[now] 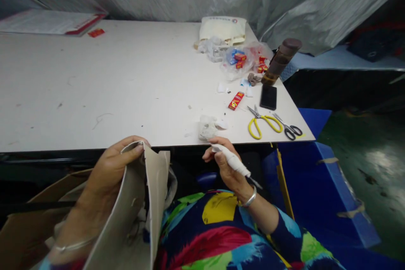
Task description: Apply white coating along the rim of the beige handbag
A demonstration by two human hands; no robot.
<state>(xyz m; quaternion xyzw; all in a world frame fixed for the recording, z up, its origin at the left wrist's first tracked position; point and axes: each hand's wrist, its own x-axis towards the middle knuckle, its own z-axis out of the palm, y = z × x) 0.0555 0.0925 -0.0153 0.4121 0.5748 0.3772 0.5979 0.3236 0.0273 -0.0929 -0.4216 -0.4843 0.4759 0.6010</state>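
My left hand (115, 162) pinches the top corner of a beige, stiff sheet-like piece (158, 173), which hangs folded below the table's front edge. The inside of its fold is partly dark and hard to make out. To the right, my right hand (229, 168) has its fingers around a slim tool wrapped in white material (232, 160), with a thin metal end showing near the wrist. A gap separates this tool from the beige piece. Crumpled whitish scraps (208, 128) lie on the table just beyond my right hand.
On the white table (126, 76) are yellow-handled scissors (262, 122), black-handled scissors (288, 128), a phone (268, 97), a bottle (281, 62), a red packet (236, 101), plastic bags (237, 61) and a cream bag (222, 29). Blue boxes (319, 185) stand right; cardboard (28, 232) lies lower left.
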